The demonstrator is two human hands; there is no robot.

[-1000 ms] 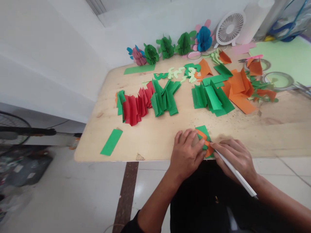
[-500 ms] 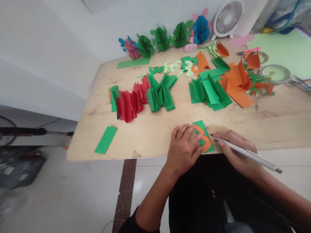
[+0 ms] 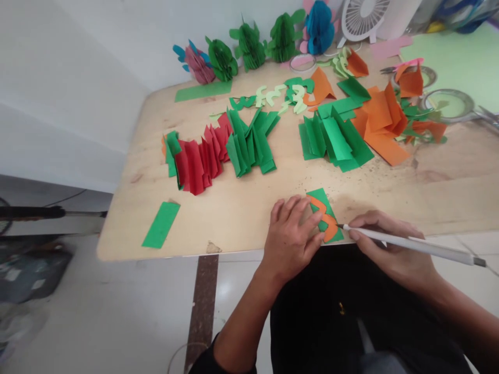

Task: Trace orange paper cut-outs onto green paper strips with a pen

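My left hand (image 3: 290,228) lies with its fingers spread over an orange paper cut-out (image 3: 330,229) with a wavy, 3-like edge. Beneath the cut-out is a small folded-looking piece of green paper (image 3: 318,195) at the table's front edge. My right hand (image 3: 390,241) is closed around a slim white pen (image 3: 421,245). The pen's dark tip touches or nearly touches the right edge of the cut-out, over the green paper. The left fingers hide part of both papers.
Folded green papers (image 3: 335,137), red papers (image 3: 195,163) and orange papers (image 3: 380,122) lie across the wooden table (image 3: 249,208). A green strip (image 3: 161,224) is at left. Paper honeycomb figures (image 3: 249,47) and a white fan (image 3: 365,21) stand behind. Scissors (image 3: 485,115) and tape rolls (image 3: 448,105) are at right.
The pen tip has moved down along the cut-out's right edge, and the pen now lies flatter. My left hand keeps its place on the papers. The view has shifted slightly.
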